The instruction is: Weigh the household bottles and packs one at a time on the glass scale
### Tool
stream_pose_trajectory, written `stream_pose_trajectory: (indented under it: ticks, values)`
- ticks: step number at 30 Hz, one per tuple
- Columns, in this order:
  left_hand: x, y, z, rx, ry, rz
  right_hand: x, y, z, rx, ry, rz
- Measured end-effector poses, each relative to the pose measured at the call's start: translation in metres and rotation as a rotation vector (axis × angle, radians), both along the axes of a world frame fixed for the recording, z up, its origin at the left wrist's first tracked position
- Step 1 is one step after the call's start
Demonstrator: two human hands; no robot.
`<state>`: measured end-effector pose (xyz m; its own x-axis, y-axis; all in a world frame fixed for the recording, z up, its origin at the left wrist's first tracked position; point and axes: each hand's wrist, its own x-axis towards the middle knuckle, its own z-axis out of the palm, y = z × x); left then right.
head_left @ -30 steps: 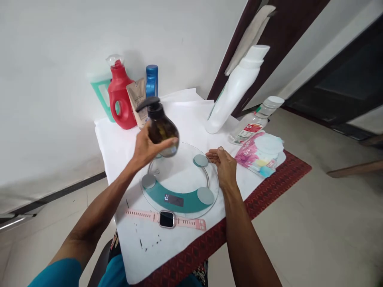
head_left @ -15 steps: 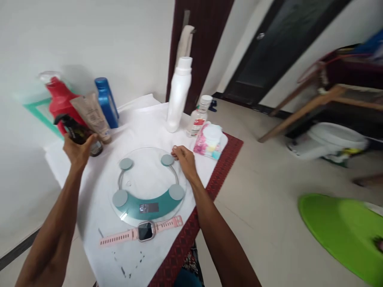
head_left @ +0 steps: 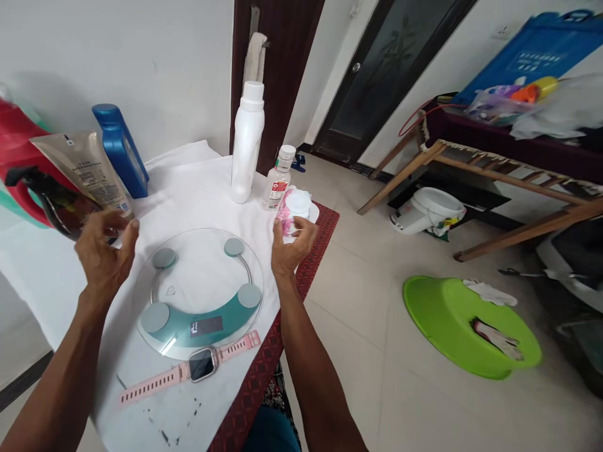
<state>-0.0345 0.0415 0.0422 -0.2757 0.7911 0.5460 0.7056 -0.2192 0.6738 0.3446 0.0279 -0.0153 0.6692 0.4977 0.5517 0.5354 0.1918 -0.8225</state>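
My left hand (head_left: 106, 251) is open, thumb and fingers curved apart, beside a dark pump bottle (head_left: 61, 204) at the left. My right hand (head_left: 293, 246) reaches to a pink-and-white pack with a round white lid (head_left: 298, 203). Its thumb and fingers are apart in front of the pack; whether they touch it I cannot tell. Between my hands lies a round glass bathroom scale (head_left: 207, 323) with a teal band and grey foot pads. Along its near edge rests a smartwatch (head_left: 202, 364) with a pink strap.
Behind stand a red jug (head_left: 16, 135), a beige tube (head_left: 87, 166), a blue bottle (head_left: 121, 150), a white bottle (head_left: 247, 144) and a clear white-capped bottle (head_left: 277, 181). On the floor, right, are a green tub (head_left: 438, 314) and a white bucket (head_left: 426, 210).
My left hand has come off the pump bottle and opened. My right hand has moved from the scale's far right edge to the pink-and-white pack. The view has turned right.
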Motion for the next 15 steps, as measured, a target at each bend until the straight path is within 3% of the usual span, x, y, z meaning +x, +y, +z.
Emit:
stream_pose_trajectory:
  ticks: [2, 4, 8, 15]
  values:
    - [0.01, 0.001, -0.007, -0.138, -0.091, -0.097, 0.014, 0.003, -0.005, 0.018, -0.023, -0.242]
    - [0.018, 0.005, -0.014, -0.226, -0.233, -0.136, 0.023, 0.008, -0.005, -0.108, 0.009, -0.326]
    - [0.027, 0.009, -0.023, -0.342, -0.409, -0.229, 0.025, 0.019, 0.005, -0.4, 0.111, -0.262]
    - [0.018, 0.017, -0.029, -0.436, -0.61, -0.285, 0.013, 0.028, 0.022, -0.541, 0.059, -0.214]
